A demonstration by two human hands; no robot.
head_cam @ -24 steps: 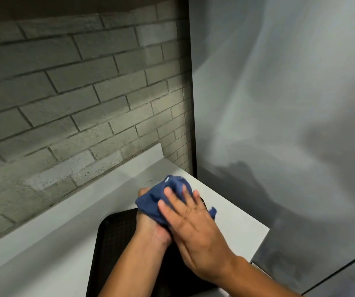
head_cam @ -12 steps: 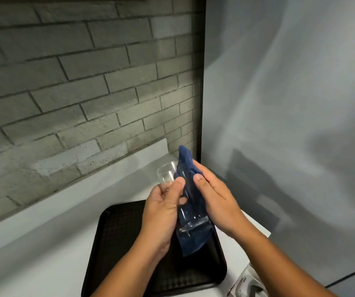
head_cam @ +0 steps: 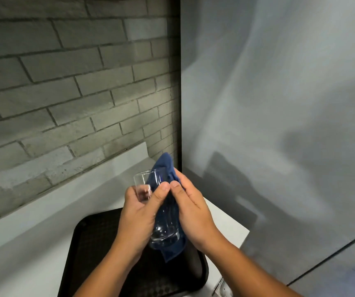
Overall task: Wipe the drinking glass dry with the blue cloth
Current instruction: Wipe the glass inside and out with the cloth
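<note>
Wiping step in progress: the left hand (head_cam: 139, 213) is gripping the drinking glass (head_cam: 150, 202) above the black tray (head_cam: 91, 243), fingers wrapped around it. The right hand (head_cam: 190, 213) is pressing the blue cloth (head_cam: 165, 168) against the wall — fingers nearly straight. Next move, by judgement: rotating the glass, keeping 1 firm grip.

One view only, from the person's head, facing forward and down. It sits close above the hands (head_cam: 168, 213), which fill the lower centre. Below them lie the tray (head_cam: 99, 254) and desk (head_cam: 33, 243); the brick wall (head_cam: 65, 82) stands just behind, a grey panel (head_cam: 279, 103) at right.
</note>
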